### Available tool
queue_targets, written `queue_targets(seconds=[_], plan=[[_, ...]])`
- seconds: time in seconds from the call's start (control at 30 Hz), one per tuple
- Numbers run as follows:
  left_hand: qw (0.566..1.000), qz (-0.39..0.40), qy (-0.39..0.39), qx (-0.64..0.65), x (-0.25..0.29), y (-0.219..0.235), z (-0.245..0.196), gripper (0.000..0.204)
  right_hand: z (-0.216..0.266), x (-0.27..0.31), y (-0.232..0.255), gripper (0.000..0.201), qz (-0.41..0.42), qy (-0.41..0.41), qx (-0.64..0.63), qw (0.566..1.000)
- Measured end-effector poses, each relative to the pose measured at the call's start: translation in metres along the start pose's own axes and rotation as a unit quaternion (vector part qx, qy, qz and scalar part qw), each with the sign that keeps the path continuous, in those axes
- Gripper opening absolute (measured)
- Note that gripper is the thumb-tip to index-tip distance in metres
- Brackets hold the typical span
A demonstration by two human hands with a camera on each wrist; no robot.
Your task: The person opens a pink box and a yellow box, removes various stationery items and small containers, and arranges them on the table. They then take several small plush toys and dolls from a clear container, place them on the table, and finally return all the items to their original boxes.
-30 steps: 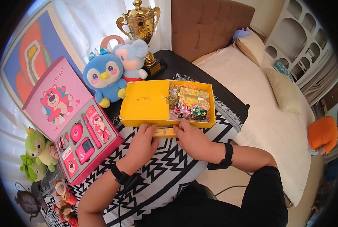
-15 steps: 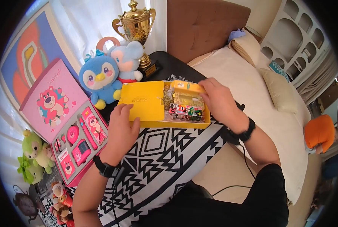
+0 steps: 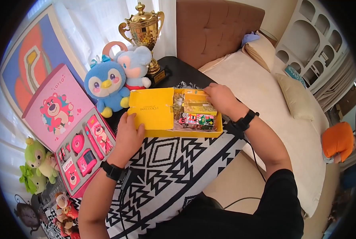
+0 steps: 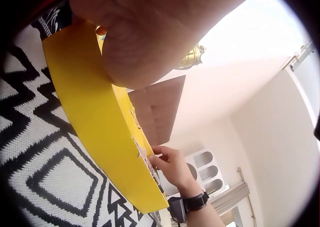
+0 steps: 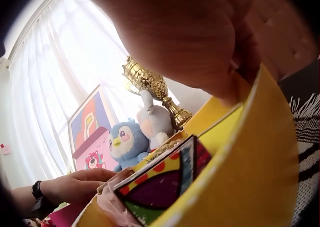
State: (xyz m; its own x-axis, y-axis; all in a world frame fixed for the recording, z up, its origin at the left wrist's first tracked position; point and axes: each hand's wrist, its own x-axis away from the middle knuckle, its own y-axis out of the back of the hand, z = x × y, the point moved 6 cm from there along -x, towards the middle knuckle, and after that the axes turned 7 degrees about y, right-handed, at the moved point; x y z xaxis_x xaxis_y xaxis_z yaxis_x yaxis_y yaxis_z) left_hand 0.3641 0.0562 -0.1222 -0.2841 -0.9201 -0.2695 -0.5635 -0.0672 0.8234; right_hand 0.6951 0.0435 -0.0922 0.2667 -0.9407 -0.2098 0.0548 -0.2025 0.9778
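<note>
My left hand rests at the left front corner of an open yellow box, fingers fairly straight, beside its folded yellow flap. With bent fingers, my right hand pinches the right end of a slim orange-yellow box, which lies inside along the back wall. In front of it are a clear-windowed yellow pack and colourful patterned blocks on shredded filler. The right wrist view shows the right hand reaching over the wall, its fingertips partly hidden.
To the left stands an open pink gift box. Behind are a blue penguin plush, a grey-blue plush and a gold trophy. More plush toys sit far left. A bed is at the right.
The slim box has moved from in front of the yellow box, between both hands, into its back right part with my right hand. My left hand has let go and shifted left.
</note>
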Motion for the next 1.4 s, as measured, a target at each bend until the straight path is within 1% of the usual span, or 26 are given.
queue_targets(seconds=[0.03,0.1,0.23,0.3,0.43,0.5,0.6,0.63,0.7,0.73,0.8,0.87,0.9,0.97,1.0,1.07,1.1,1.17,1.23,1.3,1.33,1.4], plan=[[1.000,-0.001,0.001,-0.001,-0.001,0.001,0.000,0.049,0.001,-0.002,-0.002,0.016,-0.001,0.002,0.000,1.000],[1.000,0.010,0.019,0.019,-0.002,0.002,0.001,0.051,0.007,-0.004,-0.003,0.011,-0.021,0.014,0.074,0.997],[0.999,0.014,0.029,0.008,-0.004,0.002,0.002,0.053,0.012,0.000,-0.001,0.013,-0.029,0.013,0.087,0.996],[0.999,0.009,0.035,0.001,-0.004,0.002,0.007,0.057,0.013,0.001,-0.004,0.017,-0.011,-0.010,0.103,0.995],[0.999,0.019,0.047,0.017,-0.007,0.002,0.009,0.060,0.014,0.000,-0.003,0.019,0.007,-0.012,0.089,0.996],[0.998,0.022,0.052,0.040,-0.008,0.001,0.013,0.061,0.009,-0.004,-0.007,0.019,0.018,-0.028,0.079,0.996],[0.999,0.003,0.052,0.014,-0.005,0.003,0.008,0.059,0.002,-0.008,-0.012,0.019,0.021,-0.024,0.058,0.998],[0.999,0.003,0.051,0.015,-0.003,0.005,0.001,0.059,-0.003,-0.007,-0.014,0.019,0.021,-0.025,0.059,0.998],[0.995,-0.072,-0.030,-0.066,0.002,0.014,-0.031,0.054,-0.011,-0.008,-0.017,0.022,0.017,-0.019,-0.009,1.000],[0.995,-0.074,-0.029,-0.065,0.001,0.009,-0.040,0.054,-0.009,-0.008,-0.014,0.022,0.017,-0.016,-0.007,1.000],[0.987,-0.020,-0.157,-0.004,0.003,-0.009,-0.077,0.048,-0.003,-0.002,-0.005,0.023,0.002,-0.043,-0.010,0.999],[0.971,0.014,-0.238,0.032,0.002,-0.032,-0.110,0.045,-0.003,-0.001,-0.008,0.023,0.006,-0.051,-0.002,0.999],[0.971,0.011,-0.237,0.034,0.001,-0.043,-0.121,0.045,-0.003,0.000,-0.008,0.022,0.008,-0.062,0.003,0.998],[0.960,0.033,-0.279,0.013,0.002,-0.064,-0.143,0.047,-0.002,0.001,-0.006,0.021,0.005,-0.062,0.004,0.998],[0.960,0.031,-0.277,0.014,0.001,-0.068,-0.145,0.047,-0.002,0.001,-0.006,0.021,0.001,-0.064,0.001,0.998],[0.966,0.100,-0.236,-0.011,-0.003,-0.080,-0.145,0.053,-0.001,0.001,-0.003,0.021,0.001,-0.063,0.002,0.998],[0.966,0.101,-0.236,-0.011,-0.004,-0.080,-0.144,0.053,-0.002,0.002,-0.003,0.021,0.001,-0.065,0.001,0.998],[0.960,0.156,-0.233,-0.012,-0.004,-0.075,-0.142,0.057,-0.001,0.003,-0.003,0.021,-0.002,-0.056,0.009,0.998],[0.960,0.153,-0.233,-0.012,-0.003,-0.076,-0.140,0.058,-0.001,0.002,-0.003,0.020,-0.007,-0.042,0.018,0.999],[0.961,0.147,-0.234,-0.013,-0.004,-0.075,-0.139,0.058,0.000,0.001,-0.006,0.017,0.017,-0.009,0.038,0.999],[0.961,0.152,-0.232,-0.014,-0.004,-0.075,-0.140,0.059,-0.003,0.002,-0.005,0.017,0.017,-0.009,0.038,0.999],[0.960,0.156,-0.230,-0.014,-0.004,-0.076,-0.140,0.059,-0.006,0.003,-0.008,0.019,0.052,0.018,0.031,0.998]])
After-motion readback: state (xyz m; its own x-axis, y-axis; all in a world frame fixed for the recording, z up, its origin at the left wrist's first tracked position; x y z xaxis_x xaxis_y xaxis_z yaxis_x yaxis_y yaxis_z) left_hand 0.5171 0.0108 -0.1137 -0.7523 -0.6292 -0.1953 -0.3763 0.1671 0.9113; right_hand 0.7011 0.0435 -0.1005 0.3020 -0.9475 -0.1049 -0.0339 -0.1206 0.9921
